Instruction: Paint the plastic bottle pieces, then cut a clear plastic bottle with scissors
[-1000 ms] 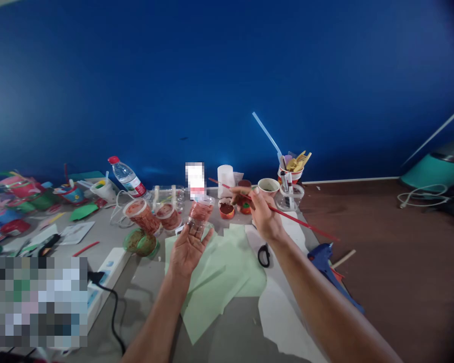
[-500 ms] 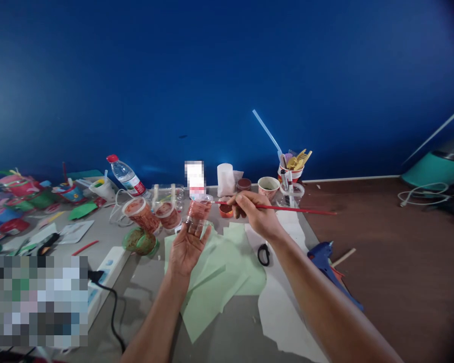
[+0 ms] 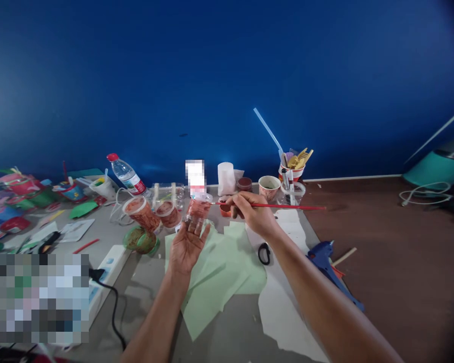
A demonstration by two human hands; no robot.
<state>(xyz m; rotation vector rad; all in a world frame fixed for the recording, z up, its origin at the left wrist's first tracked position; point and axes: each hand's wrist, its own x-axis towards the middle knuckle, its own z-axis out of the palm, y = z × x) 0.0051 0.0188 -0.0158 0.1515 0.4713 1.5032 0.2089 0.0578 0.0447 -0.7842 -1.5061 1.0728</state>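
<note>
In the head view my left hand (image 3: pixel 186 245), palm up, holds a clear plastic cup (image 3: pixel 199 207) partly coated in reddish-brown paint. Its fingers show through the unpainted end; whether they lie inside or behind it I cannot tell. My right hand (image 3: pixel 247 209) pinches a thin red paintbrush (image 3: pixel 287 206), held nearly level, its tip at the cup's painted side. Just behind that hand stands a small pot of red-brown paint (image 3: pixel 225 208), partly hidden. Left of the held cup are two more brown-smeared cups (image 3: pixel 142 214) and a green one with brown smears (image 3: pixel 140 241).
Green paper sheets (image 3: pixel 227 267) and black-handled scissors (image 3: pixel 264 253) lie below my hands. A blue glue gun (image 3: pixel 327 267) rests at the right edge. A water bottle (image 3: pixel 126 174), a paper cup (image 3: pixel 269 187) and a utensil cup (image 3: pixel 293 171) stand behind. A power strip (image 3: pixel 108 272) is left.
The brush's rear end has swung slightly up and left, with its tip still at the cup. My left hand and the cup have barely moved.
</note>
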